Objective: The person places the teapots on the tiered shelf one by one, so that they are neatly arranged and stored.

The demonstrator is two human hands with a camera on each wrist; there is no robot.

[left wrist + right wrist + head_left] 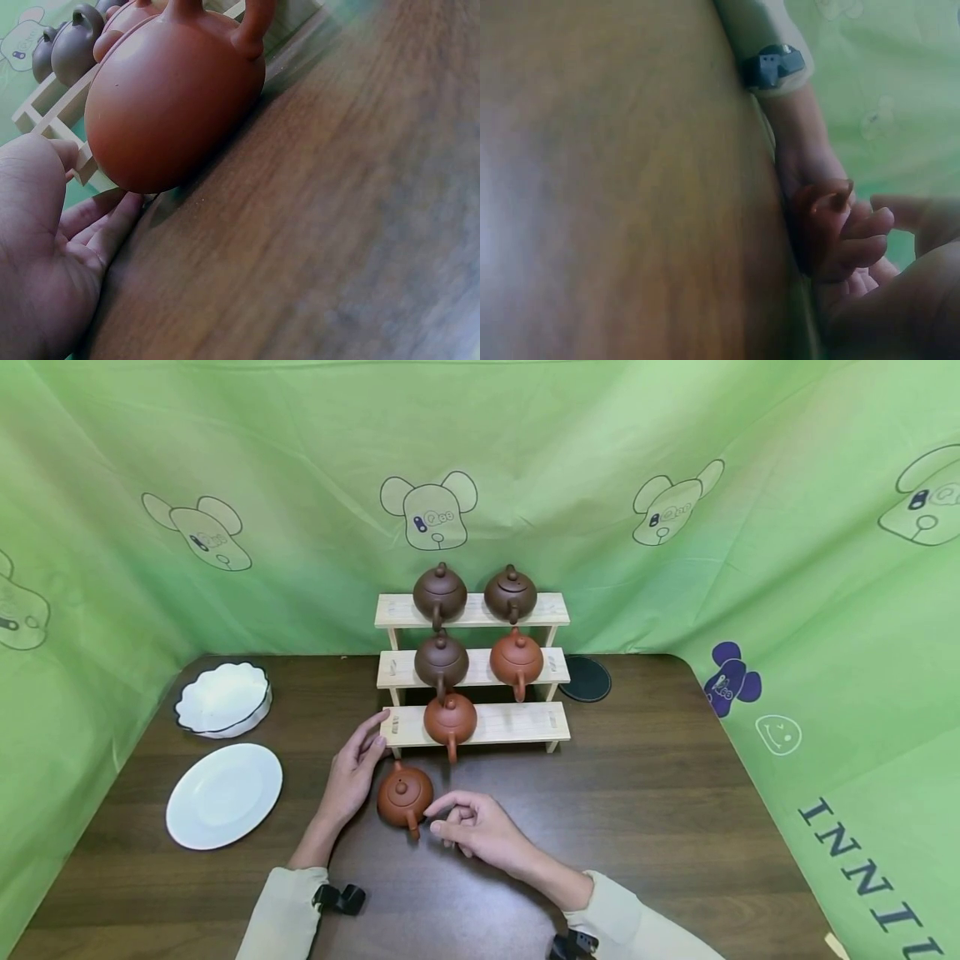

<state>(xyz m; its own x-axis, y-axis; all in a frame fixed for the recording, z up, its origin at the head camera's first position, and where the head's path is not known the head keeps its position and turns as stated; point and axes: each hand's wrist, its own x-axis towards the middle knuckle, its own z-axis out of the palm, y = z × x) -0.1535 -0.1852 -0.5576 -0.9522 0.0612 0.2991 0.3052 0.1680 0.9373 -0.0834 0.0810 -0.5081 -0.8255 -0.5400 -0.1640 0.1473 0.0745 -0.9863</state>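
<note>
A reddish-brown teapot (403,795) stands on the table in front of a three-step wooden rack (517,723). My left hand (352,777) is at the left end of the rack's lowest shelf, its fingers and thumb at the shelf's edge. In the left wrist view, the teapot (172,105) hides part of the left hand's fingers. To the teapot's right, my right hand (480,831) has loosely bent fingers, the index finger pointing at the pot's side. Whether that fingertip touches the pot cannot be told. Another reddish teapot (450,718) sits on the lowest shelf.
On the middle shelf are a dark brown teapot (441,660) and a reddish one (517,658). Two dark teapots (440,593) occupy the top shelf. A scalloped white bowl (225,700) and a white plate (223,796) are at left. A black round mat (587,679) lies right of the rack.
</note>
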